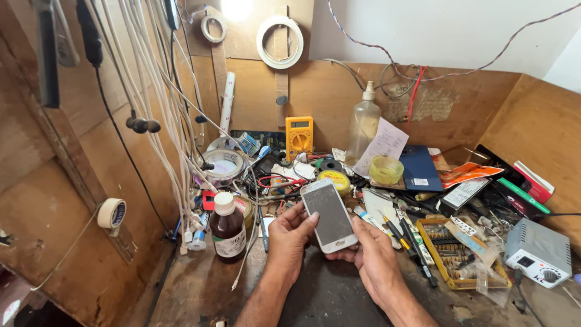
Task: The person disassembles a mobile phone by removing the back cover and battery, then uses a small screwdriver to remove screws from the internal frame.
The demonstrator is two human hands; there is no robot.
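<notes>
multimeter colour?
Yellow multimeter, propped against the back wall; head view shows it best.

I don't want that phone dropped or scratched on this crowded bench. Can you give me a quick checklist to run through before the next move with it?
1. Both hands on the phone: ok. The left hand grips its left edge, the right hand cups its lower right.
2. Phone clear of the bench: ok, held above the dark mat.
3. Screen state: dark; whether it is cracked, cannot tell.
4. Landing spot below the hands: ok, the mat is bare there.
5. Brown bottle by the left hand: upright and capped, ok, but close.
6. Tools near the right hand: not ok, screwdrivers lie loose beside the yellow bit tray.
</notes>
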